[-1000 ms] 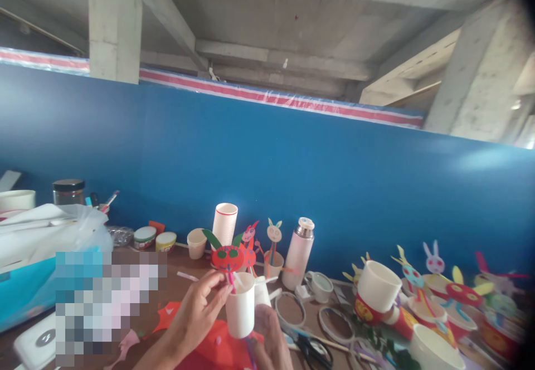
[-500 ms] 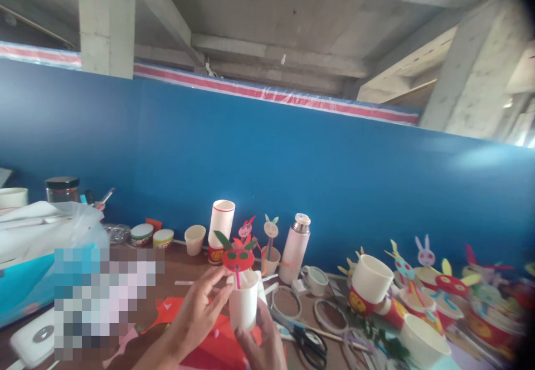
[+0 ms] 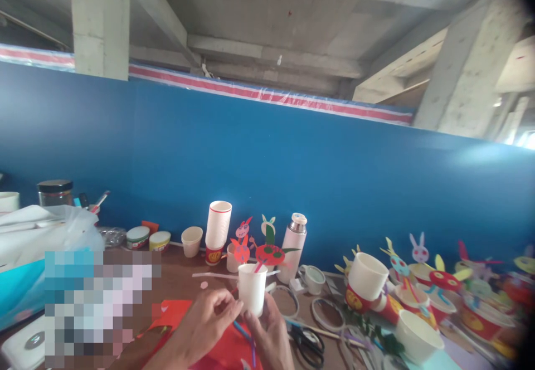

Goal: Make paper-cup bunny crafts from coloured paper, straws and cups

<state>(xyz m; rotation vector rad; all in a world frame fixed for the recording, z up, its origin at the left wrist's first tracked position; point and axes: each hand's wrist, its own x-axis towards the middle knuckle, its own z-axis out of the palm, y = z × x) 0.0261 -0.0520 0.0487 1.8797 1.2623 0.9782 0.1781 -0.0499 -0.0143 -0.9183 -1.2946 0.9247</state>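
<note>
Your white paper cup (image 3: 252,288) stands low and central over the red paper sheet (image 3: 217,347), and a red paper face on a straw (image 3: 270,254) leans out of its mouth. Your right hand (image 3: 270,334) grips its base; your left hand (image 3: 207,325) pinches its near side. One scissors (image 3: 307,343) lies just right, two tape rings (image 3: 330,314) beyond. Cups crowd the right; the blue wall (image 3: 251,158) closes the far edge.

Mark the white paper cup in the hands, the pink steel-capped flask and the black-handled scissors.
white paper cup (image 3: 252,292), head view, front wall of the cup
pink steel-capped flask (image 3: 291,250), head view, upper pink body
black-handled scissors (image 3: 308,344), head view, black handle loop
</note>
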